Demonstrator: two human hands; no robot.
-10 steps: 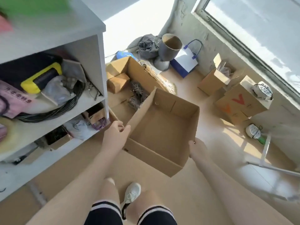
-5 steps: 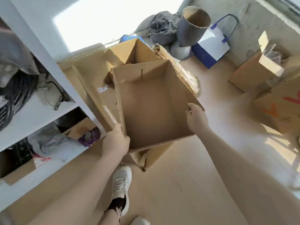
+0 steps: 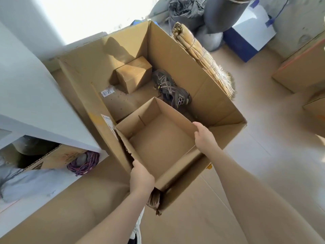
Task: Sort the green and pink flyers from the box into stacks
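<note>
My left hand point(image 3: 142, 178) and right hand point(image 3: 204, 136) each had fingers clamped on a rim of the empty box point(image 3: 161, 147), held between them over the big carton point(image 3: 175, 71). No flyers showed. A slipping grip could have dropped it onto the shoe point(image 3: 173, 91) just beyond my fingers.

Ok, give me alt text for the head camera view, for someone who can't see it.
Two bare hands, left hand and right hand, hold an empty small cardboard box by its rim over a large open cardboard box on the floor. The large box holds a sealed carton and grey sneakers.
</note>
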